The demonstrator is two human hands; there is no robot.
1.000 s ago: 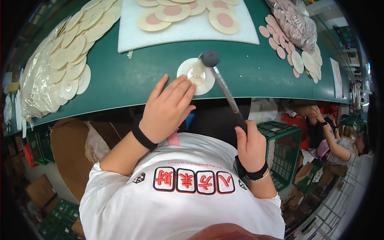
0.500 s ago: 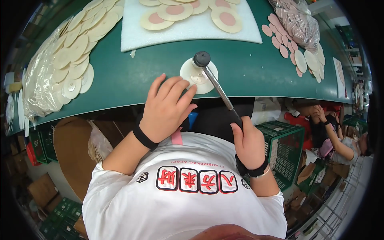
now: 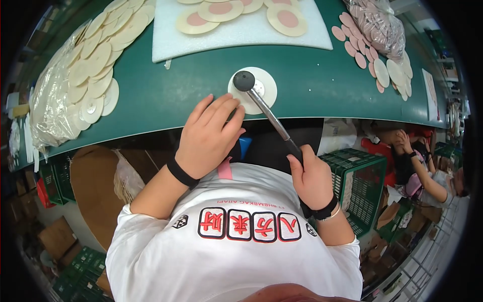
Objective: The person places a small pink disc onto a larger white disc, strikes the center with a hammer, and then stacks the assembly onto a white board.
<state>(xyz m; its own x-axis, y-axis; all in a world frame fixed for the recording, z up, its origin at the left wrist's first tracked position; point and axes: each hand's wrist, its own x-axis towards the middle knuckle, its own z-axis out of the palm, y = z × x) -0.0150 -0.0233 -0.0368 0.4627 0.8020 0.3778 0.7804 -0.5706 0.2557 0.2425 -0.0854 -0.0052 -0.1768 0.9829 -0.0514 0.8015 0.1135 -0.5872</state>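
My right hand (image 3: 313,177) is wrapped round the dark grip of a rubber mallet (image 3: 271,120). The mallet's black head is over the left part of a cream-white disc (image 3: 265,90) at the table's near edge. Small dots or holes and a paler round centre show on the disc beside the mallet head. My left hand (image 3: 210,133) has its fingers stretched out, the tips at the disc's lower left edge. Whether the mallet head touches the disc I cannot tell.
A white foam sheet (image 3: 241,52) at the back bears cream discs with pink centres. Cream discs spill from a clear bag (image 3: 48,108) at left; small pink discs (image 3: 359,45) lie at right. Green crates (image 3: 358,191) stand below the table. Another person's arm (image 3: 427,183) shows far right.
The mallet head has shifted a little left and toward me across the disc, showing more of its centre. My left hand stays nearly in place.
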